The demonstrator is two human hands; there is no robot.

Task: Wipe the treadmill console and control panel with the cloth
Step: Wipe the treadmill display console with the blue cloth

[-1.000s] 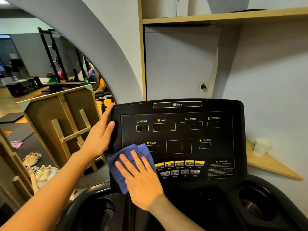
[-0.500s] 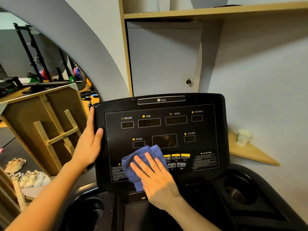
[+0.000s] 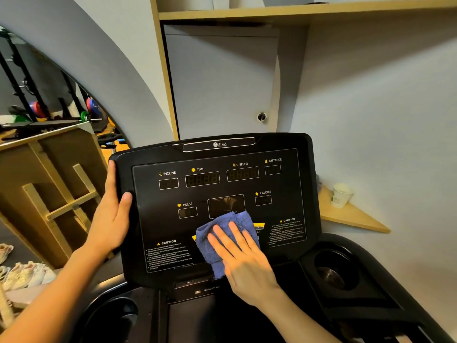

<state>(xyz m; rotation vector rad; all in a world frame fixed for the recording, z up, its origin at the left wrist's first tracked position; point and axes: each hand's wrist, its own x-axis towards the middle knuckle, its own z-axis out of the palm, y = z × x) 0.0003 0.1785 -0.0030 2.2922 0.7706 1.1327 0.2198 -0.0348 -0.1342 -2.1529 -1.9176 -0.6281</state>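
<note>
Your two hands are working one console (image 3: 222,184): left hand (image 3: 111,214) gripping its edge, right hand (image 3: 243,256) pressing one blue cloth (image 3: 222,233) under spread, flat fingers (image 3: 223,240).

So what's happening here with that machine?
A person is cleaning a treadmill console. The right hand presses a blue cloth flat against the lower middle of the control panel, over the row of yellow buttons, which it mostly hides. The left hand grips the console's left edge, thumb on the front. The displays are dark. A paper cup stands on a small wooden shelf to the right.
</note>
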